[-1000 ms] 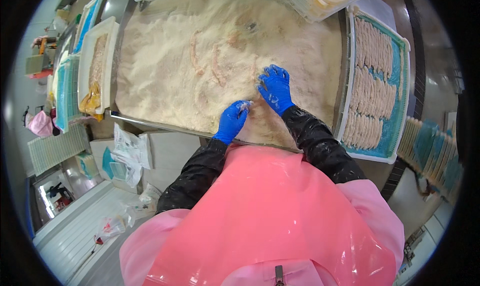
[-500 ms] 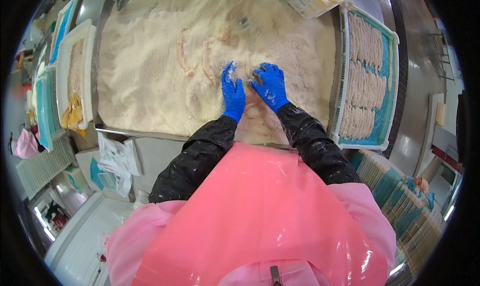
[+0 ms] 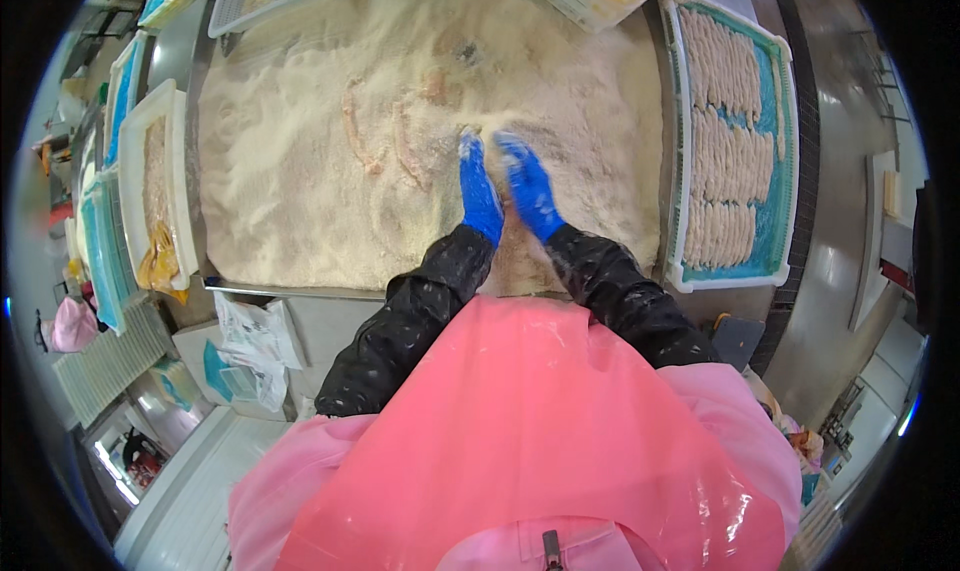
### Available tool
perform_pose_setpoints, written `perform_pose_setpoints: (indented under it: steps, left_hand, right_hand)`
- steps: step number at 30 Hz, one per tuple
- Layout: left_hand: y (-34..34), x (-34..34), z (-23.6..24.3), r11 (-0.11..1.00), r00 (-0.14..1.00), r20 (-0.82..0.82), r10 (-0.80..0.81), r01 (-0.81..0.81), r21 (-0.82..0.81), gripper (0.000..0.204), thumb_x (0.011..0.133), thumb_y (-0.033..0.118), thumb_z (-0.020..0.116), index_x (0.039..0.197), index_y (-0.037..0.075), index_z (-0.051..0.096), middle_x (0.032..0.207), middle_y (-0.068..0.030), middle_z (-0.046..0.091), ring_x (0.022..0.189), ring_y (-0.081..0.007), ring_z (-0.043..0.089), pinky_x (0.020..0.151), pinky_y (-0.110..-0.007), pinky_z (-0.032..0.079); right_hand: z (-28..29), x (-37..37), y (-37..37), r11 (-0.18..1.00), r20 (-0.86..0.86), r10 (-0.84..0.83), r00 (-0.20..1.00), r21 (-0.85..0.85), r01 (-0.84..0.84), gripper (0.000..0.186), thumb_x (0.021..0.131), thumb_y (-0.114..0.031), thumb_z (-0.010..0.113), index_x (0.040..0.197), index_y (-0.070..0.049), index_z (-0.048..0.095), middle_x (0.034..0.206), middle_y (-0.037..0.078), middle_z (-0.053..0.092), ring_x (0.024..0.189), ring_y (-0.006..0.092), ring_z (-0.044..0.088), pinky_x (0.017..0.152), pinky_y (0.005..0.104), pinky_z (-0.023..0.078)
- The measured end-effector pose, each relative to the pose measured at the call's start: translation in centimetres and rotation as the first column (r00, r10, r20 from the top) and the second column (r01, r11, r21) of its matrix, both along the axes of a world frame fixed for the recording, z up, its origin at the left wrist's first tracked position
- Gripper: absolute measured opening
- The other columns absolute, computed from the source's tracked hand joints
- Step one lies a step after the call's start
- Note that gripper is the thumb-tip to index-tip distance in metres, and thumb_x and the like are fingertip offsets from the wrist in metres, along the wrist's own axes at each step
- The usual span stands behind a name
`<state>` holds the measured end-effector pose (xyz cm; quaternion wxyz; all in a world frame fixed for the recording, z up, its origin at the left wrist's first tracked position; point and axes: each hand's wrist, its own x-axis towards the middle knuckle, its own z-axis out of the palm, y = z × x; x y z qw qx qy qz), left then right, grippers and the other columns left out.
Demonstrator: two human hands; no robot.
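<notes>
My left hand (image 3: 478, 186), in a blue glove, stands on edge in a bed of pale, crumb-like coating (image 3: 290, 211), its fingers stretched out and dusted white. Facing it a short gap away is my right hand (image 3: 530, 186), gloved too, with fingers extended and blurred by motion. Nothing shows in either hand; loose crumbs lie between and around the fingertips. Left of my hands, two long pinkish strips of raw meat or seafood (image 3: 357, 136) lie partly coated, the second strip (image 3: 405, 149) closer to my left hand. A smaller pinkish piece (image 3: 433, 87) lies farther back, half buried.
On the right stands a white-rimmed tray (image 3: 677, 186) with rows of coated strips (image 3: 728, 161) on a blue liner. Pale yellow crates (image 3: 590, 1) sit at the back right. At left are a white tub (image 3: 183, 161) with a yellow glove (image 3: 160, 256) and a white basket (image 3: 232, 16).
My hands have turned from spread-fingered, palms down, to upright on edge, facing each other. The view has shifted slightly, bringing more of the back-left basket in.
</notes>
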<state>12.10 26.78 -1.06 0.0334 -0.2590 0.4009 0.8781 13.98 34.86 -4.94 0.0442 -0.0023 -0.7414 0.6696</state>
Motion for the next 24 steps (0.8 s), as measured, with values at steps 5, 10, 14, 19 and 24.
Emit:
perform_pose_setpoints:
  steps: [5,10,14,19,24]
  left_hand:
    - [-1.3,-0.1,-2.3,0.906,0.988,0.050,-0.143,0.111,0.407,0.052,0.100,0.044,0.037,0.129,0.002,0.049,0.120,-0.0080,0.055,0.106,-0.0204,0.053,0.097,-0.029,0.041]
    - [-0.9,2.0,-3.4,0.609,0.929,-0.131,-0.346,0.328,0.722,0.062,0.096,0.052,0.035,0.134,0.003,0.043,0.128,-0.0120,0.052,0.112,-0.0271,0.051,0.100,-0.036,0.039]
    - [-2.2,2.5,-4.6,0.555,0.939,-0.022,-0.343,0.221,0.802,0.071,0.093,0.062,0.028,0.135,0.007,0.044,0.131,-0.0149,0.050,0.117,-0.0316,0.048,0.103,-0.043,0.036]
    - [-1.2,3.6,-0.3,0.601,0.884,-0.030,-0.467,0.341,0.723,0.074,0.092,0.064,0.028,0.137,0.007,0.041,0.134,-0.0151,0.048,0.116,-0.0315,0.050,0.101,-0.045,0.038]
    - [1.7,4.5,1.0,0.889,0.874,0.200,-0.444,0.401,0.221,0.072,0.093,0.062,0.030,0.138,0.006,0.039,0.134,-0.0168,0.048,0.112,-0.0294,0.053,0.100,-0.043,0.040]
  right_hand:
    - [1.6,-1.3,1.2,0.719,-0.114,0.264,0.958,0.685,-0.116,0.049,0.096,-0.028,0.042,0.140,-0.006,0.040,0.144,0.016,0.039,0.136,0.0319,0.031,0.114,0.0430,0.015]
    - [4.3,0.7,-0.8,0.881,-0.039,0.295,0.955,0.398,-0.256,0.048,0.090,-0.029,0.046,0.127,0.001,0.051,0.137,0.022,0.045,0.132,0.0373,0.034,0.111,0.0428,0.022]
    - [0.2,-0.2,4.5,0.542,-0.073,0.061,0.995,0.840,0.029,0.046,0.094,-0.031,0.043,0.136,-0.015,0.047,0.144,0.011,0.040,0.137,0.0289,0.027,0.110,0.0482,0.018]
    - [2.0,2.7,6.0,0.803,-0.120,0.096,0.988,0.596,-0.005,0.026,0.083,-0.027,0.063,0.103,-0.010,0.065,0.108,0.013,0.057,0.104,0.0350,0.050,0.091,0.0473,0.034]
    - [4.7,4.1,10.3,0.929,0.302,0.001,0.953,-0.354,0.111,0.024,0.094,-0.022,0.057,0.104,-0.002,0.063,0.091,0.005,0.065,0.081,0.0111,0.058,0.078,0.0246,0.046]
